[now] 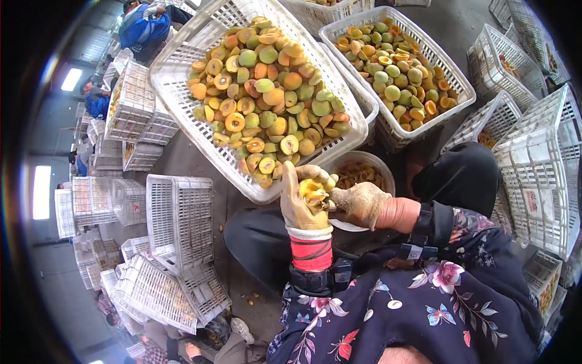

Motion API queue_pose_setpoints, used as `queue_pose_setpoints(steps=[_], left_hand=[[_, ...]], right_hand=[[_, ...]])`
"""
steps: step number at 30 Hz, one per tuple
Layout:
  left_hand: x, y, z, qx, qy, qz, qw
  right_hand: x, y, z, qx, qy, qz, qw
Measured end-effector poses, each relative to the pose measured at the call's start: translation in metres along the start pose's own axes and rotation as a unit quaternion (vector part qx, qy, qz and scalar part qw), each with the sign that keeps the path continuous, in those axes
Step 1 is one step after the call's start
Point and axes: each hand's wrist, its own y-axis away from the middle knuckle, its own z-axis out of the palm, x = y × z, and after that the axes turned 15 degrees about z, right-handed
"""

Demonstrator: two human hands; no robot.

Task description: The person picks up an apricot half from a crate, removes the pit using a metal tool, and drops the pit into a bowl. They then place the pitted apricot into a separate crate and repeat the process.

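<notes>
My left hand (305,203), in a stained pale glove with a red wrist band, holds a yellow-orange apricot half (314,193) in its curled fingers. My right hand (362,203), in a dirty brownish glove, is closed in a pinch against that fruit; whatever it grips is too small and hidden to make out. Both hands are just below the near corner of a white crate (357,134) heaped with halved apricots (260,91). Beneath and behind my right hand is a white bowl (388,173) holding orange-brown pieces (357,175).
A second white crate (467,91) of apricot halves stands at the upper right. Empty white crates (182,221) stack at the left, more crates (536,176) at the right. People (142,27) sit at the upper left; another person's shoe (242,330) shows at the bottom.
</notes>
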Motion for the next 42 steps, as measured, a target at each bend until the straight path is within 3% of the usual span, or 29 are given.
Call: queue_pose_setpoints(steps=[2, 4, 6, 8, 11, 12, 14, 16, 18, 19, 20, 22, 24, 26, 27, 28, 29, 30, 31, 32, 34, 35, 36, 37, 38, 39, 42], left_hand=[[0.004, 0.001, 0.001, 0.027, 0.007, -0.077, 0.997], [-0.006, -0.007, -0.016, 0.047, 0.074, -0.081, 0.993], [-0.013, -0.023, -0.035, 0.020, 0.134, -0.077, 0.988], [-0.017, -0.022, -0.045, 0.023, 0.123, -0.061, 0.990], [-0.018, -0.014, -0.052, 0.027, 0.082, -0.073, 0.994], [-0.030, -0.016, -0.070, -0.016, 0.081, -0.106, 0.991], [-0.037, -0.004, -0.072, -0.010, 0.042, -0.100, 0.994], [-0.050, 0.007, -0.077, -0.055, -0.031, -0.070, 0.996], [-0.051, 0.020, -0.073, -0.121, 0.006, -0.129, 0.984], [-0.038, 0.035, -0.054, -0.151, -0.082, -0.057, 0.984], [-0.036, 0.035, -0.052, -0.169, -0.059, -0.101, 0.979], [-0.034, 0.035, -0.045, -0.154, -0.062, -0.077, 0.983], [-0.030, 0.032, -0.042, -0.169, -0.041, -0.105, 0.979], [-0.035, 0.029, -0.050, -0.173, -0.018, -0.136, 0.975], [-0.044, 0.024, -0.059, -0.154, -0.021, -0.153, 0.976], [-0.048, 0.020, -0.068, -0.133, -0.025, -0.167, 0.977], [-0.049, 0.017, -0.072, -0.119, -0.020, -0.178, 0.977], [-0.050, 0.016, -0.075, -0.107, -0.009, -0.177, 0.978], [-0.052, 0.013, -0.080, -0.090, -0.001, -0.181, 0.979], [-0.054, 0.009, -0.084, -0.073, 0.009, -0.184, 0.980], [-0.057, 0.003, -0.090, -0.041, 0.035, -0.174, 0.983], [-0.059, 0.001, -0.093, -0.020, 0.053, -0.170, 0.984], [-0.060, -0.002, -0.094, -0.015, 0.054, -0.167, 0.984], [-0.061, -0.005, -0.096, 0.006, 0.047, -0.171, 0.984], [-0.062, -0.007, -0.097, 0.027, 0.039, -0.174, 0.984], [-0.062, -0.009, -0.099, 0.043, 0.053, -0.174, 0.982], [-0.056, -0.007, -0.100, 0.030, 0.043, -0.144, 0.988]], right_hand=[[0.002, 0.008, 0.007, 0.065, 0.017, 0.011, 0.998], [0.012, 0.018, 0.019, 0.088, 0.027, 0.002, 0.996], [0.014, 0.029, 0.027, 0.075, 0.088, 0.036, 0.993], [0.027, 0.025, 0.034, 0.040, 0.138, 0.170, 0.975], [0.055, 0.022, 0.046, 0.017, 0.183, 0.278, 0.943], [0.039, 0.028, 0.033, 0.022, 0.184, 0.285, 0.940], [0.012, 0.038, 0.007, -0.031, 0.150, 0.276, 0.949], [0.013, 0.036, 0.018, 0.071, 0.090, 0.228, 0.967], [-0.007, 0.034, 0.022, 0.130, 0.001, 0.195, 0.972], [-0.008, 0.028, 0.024, 0.107, 0.036, 0.163, 0.980], [-0.005, 0.020, 0.027, 0.083, 0.072, 0.129, 0.985], [0.000, 0.018, 0.024, 0.122, 0.059, 0.107, 0.985], [0.018, 0.015, 0.007, 0.233, 0.048, 0.091, 0.967], [0.062, 0.001, -0.023, 0.280, -0.172, 0.111, 0.938], [0.055, 0.007, -0.057, 0.337, 0.093, 0.237, 0.906], [0.050, 0.010, -0.086, 0.351, 0.162, 0.285, 0.877], [0.135, -0.021, -0.081, 0.435, -0.034, 0.241, 0.867], [0.117, -0.011, -0.106, 0.368, -0.013, 0.330, 0.869], [0.083, 0.001, -0.119, 0.360, 0.143, 0.360, 0.849], [0.072, -0.007, -0.121, 0.350, 0.140, 0.379, 0.845], [0.049, -0.037, -0.106, 0.301, 0.085, 0.313, 0.897], [0.058, -0.058, -0.085, 0.308, 0.072, 0.237, 0.919], [0.008, -0.062, -0.083, 0.222, 0.068, 0.270, 0.934], [0.092, -0.134, -0.026, 0.266, -0.098, 0.112, 0.952], [0.009, -0.114, -0.041, 0.219, 0.121, 0.167, 0.953], [-0.023, -0.120, -0.039, 0.155, 0.105, 0.184, 0.965], [-0.015, -0.173, 0.004, 0.185, 0.167, 0.134, 0.959]])
